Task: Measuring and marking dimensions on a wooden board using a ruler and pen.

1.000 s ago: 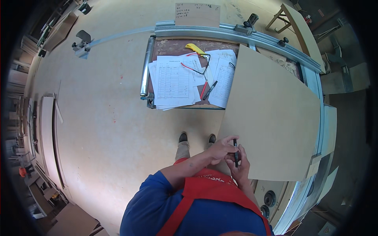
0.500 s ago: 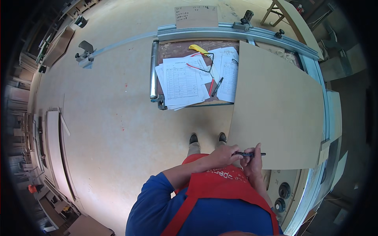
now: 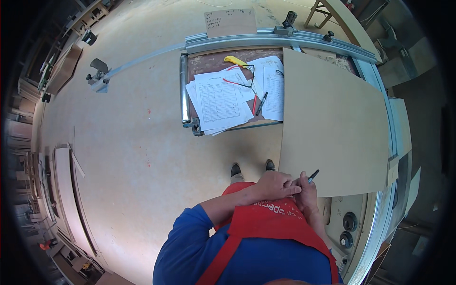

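Note:
In front of the red apron (image 3: pixel 275 218) my two hands meet, over the near edge of a large tan board (image 3: pixel 335 118). A black pen (image 3: pixel 313 175) juts up and to the right out of my right hand (image 3: pixel 308 194), whose fingers are closed round it. My left hand (image 3: pixel 276 186) is closed, its fingertips against the right hand's fingers; whatever they pinch is hidden. Beyond, on the machine table, lie printed sheets (image 3: pixel 218 99), glasses with a dark frame and red arms (image 3: pixel 252 78), a yellow-handled tool (image 3: pixel 234 60) and another black pen (image 3: pixel 261 103).
A metal fence rail (image 3: pixel 228 43) with clamps crosses the far side, a handwritten board (image 3: pixel 230 23) leaning on it. Long rails run down the right. Two dark round knobs (image 3: pixel 349 221) sit on the machine near my right forearm. Wood strips (image 3: pixel 69 190) lie at left.
The pen was level between both hands; now it slants upward from my right hand. My left hand has slid right, up against the right one. The view has shifted slightly.

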The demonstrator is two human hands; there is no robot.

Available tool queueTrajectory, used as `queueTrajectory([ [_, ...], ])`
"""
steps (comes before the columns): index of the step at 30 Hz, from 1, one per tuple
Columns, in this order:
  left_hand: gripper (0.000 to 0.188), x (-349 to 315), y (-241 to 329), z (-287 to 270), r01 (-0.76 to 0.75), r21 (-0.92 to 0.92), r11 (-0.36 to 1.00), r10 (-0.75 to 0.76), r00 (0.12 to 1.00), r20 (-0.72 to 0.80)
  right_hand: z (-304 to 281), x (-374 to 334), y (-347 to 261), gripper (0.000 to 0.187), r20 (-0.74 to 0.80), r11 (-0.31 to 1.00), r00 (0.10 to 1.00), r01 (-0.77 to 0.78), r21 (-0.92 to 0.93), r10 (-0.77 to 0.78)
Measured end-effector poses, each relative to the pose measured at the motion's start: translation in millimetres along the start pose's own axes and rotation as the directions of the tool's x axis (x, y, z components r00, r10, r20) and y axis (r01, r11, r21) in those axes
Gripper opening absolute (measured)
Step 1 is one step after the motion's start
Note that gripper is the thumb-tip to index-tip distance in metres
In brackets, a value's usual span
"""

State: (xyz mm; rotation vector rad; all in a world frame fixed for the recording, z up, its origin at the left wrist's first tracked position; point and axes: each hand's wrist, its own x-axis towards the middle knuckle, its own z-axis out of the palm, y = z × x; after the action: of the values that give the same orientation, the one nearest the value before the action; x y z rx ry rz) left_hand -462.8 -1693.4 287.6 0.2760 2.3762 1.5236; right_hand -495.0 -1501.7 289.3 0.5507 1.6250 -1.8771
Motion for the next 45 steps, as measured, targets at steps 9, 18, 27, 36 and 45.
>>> queueTrajectory([
  [9, 0.025, 0, -38, -2, -0.402, 0.019, 0.916, 0.386, 0.864, -0.323, 19, -7, -13, 0.019, 0.491, 0.617, 0.870, 0.412, -0.671, -0.048],
  [18, 0.024, -23, -44, 0, -0.231, -0.200, 0.952, 0.147, 0.920, -0.364, 13, -8, -16, 0.040, 0.289, 0.972, 0.953, 0.022, 0.232, -0.090],
  [27, 0.031, -17, -31, 17, -0.223, 0.056, 0.973, 0.229, 0.926, -0.300, 24, 2, -14, 0.054, -0.070, 1.000, 0.997, -0.016, 0.027, 0.018],
  [36, 0.056, -17, -27, 30, -0.136, -0.144, 0.980, 0.107, 0.975, -0.194, 19, 3, -10, 0.054, -0.225, 0.997, 0.971, 0.079, 0.015, -0.074],
  [45, 0.059, -102, -121, 36, 0.143, -0.963, 0.227, -0.729, 0.681, -0.070, -39, 62, -116, 0.052, -0.333, 0.877, 0.874, 0.434, 0.205, -0.354],
])
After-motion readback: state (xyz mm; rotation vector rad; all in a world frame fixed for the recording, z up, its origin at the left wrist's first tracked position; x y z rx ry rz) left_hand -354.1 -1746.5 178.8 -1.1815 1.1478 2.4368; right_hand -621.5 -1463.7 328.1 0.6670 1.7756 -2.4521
